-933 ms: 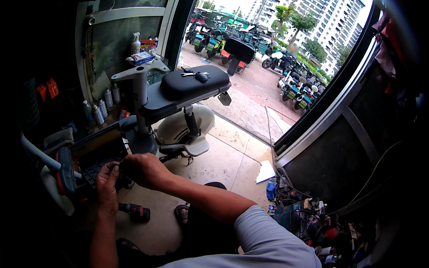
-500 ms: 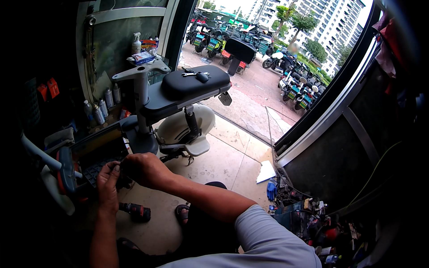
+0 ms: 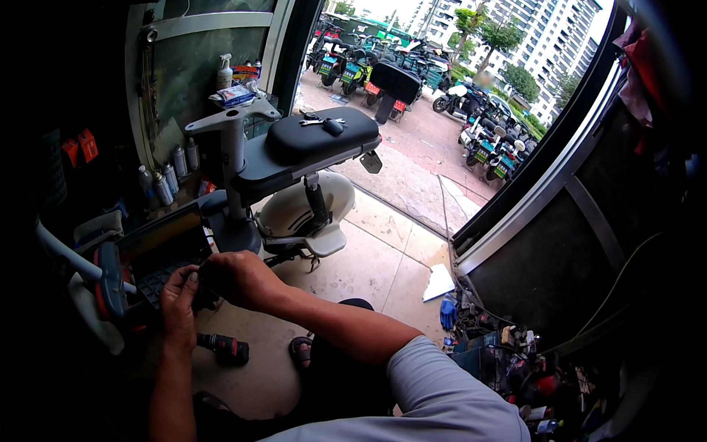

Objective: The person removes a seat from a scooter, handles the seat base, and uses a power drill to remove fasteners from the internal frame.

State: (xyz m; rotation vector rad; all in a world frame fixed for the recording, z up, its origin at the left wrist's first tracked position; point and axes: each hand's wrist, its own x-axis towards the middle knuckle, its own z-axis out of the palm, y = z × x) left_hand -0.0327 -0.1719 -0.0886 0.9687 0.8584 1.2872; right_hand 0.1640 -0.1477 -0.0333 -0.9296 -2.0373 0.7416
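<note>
My left hand (image 3: 177,302) is closed in a pinch, fingertips up, beside the dark footwell of a partly stripped scooter. Close against it, my right hand (image 3: 239,278) is bent over with its fingers curled; its back hides whatever lies between them. What either hand grips is too dark and small to make out. Under my wrists a red and black cordless power tool (image 3: 224,348) lies on the floor. Ahead stands the scooter's black seat (image 3: 321,140), with a wrench (image 3: 324,122) and a small dark object resting on top.
Several spray cans (image 3: 163,188) stand left, near a white spray bottle (image 3: 224,72). A blue glove (image 3: 448,313) and a white broken sheet (image 3: 439,283) lie right, beside a heap of tools and parts (image 3: 515,361). Parked scooters (image 3: 353,70) line the pavement outside the doorway.
</note>
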